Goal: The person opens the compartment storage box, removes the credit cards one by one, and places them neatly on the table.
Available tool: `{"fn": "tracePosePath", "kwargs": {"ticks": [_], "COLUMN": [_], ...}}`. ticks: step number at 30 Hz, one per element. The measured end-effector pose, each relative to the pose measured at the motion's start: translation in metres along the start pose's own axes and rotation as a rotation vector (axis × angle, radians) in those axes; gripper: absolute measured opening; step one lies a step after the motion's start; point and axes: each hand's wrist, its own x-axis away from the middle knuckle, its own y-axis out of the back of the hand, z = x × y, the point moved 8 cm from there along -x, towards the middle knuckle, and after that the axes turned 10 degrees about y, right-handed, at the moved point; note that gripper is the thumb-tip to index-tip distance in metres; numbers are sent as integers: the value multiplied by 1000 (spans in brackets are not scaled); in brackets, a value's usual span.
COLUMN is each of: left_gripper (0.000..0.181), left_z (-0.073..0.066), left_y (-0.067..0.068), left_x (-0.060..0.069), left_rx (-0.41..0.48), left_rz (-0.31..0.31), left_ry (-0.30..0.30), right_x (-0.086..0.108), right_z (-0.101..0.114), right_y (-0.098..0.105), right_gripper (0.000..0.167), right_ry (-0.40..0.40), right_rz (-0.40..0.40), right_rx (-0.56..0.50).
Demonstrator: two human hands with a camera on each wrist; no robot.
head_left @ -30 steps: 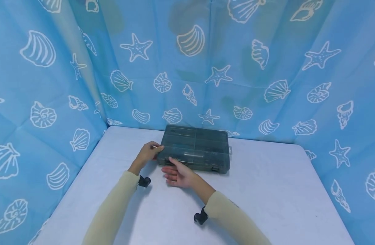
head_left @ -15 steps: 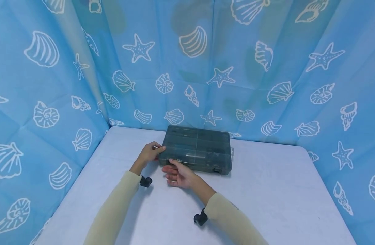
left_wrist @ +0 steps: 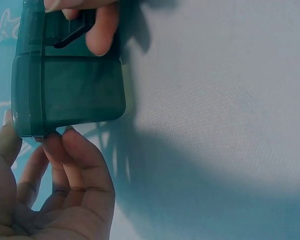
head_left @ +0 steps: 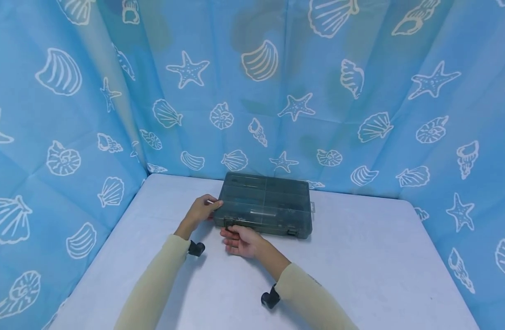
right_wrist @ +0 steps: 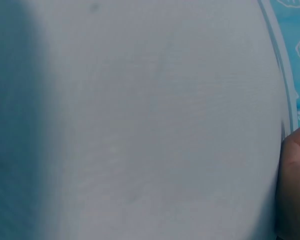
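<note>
A dark green see-through compartment box lies on the white table with its lid down. At its left front corner my left hand grips the side, thumb on the lid's edge and fingers below. In the left wrist view, the fingertips touch the box's end wall. My right hand is at the front, thumb and a finger around the left latch, which stands angled out from the wall. The right latch lies against the front. Only part of the right hand shows in the right wrist view.
Blue curtains with white shell and starfish prints stand behind and on both sides of the white table. A small clear hanging tab sticks out from the box's right side. Each wrist wears a black camera.
My right thumb has moved down from the lid's front edge to the left latch, which now shows tilted out. The left hand and the box stay in place; the head view shifts slightly.
</note>
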Motion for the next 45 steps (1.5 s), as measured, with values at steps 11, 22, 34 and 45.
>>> {"fn": "tracePosePath", "kwargs": {"ticks": [11,22,34,45], "left_gripper": [42,43,40,44], "left_z": [-3,-10,-11,1], "left_y": [-2,-2,-2,-1], "left_x": [0,-1,0,5], "left_rx": [-10,-23,1,27], "left_rz": [0,-12,-28,-15], "left_ry": [9,3,22,38], "right_x": [4,4,19,106], "right_z": [4,9,11,92], "right_y": [0,-2,5,76], "right_gripper": [31,36,37,43], "right_ry": [-63,-76,-50,206], "right_rz": [30,30,48,27], "right_rx": [35,76,287,931]}}
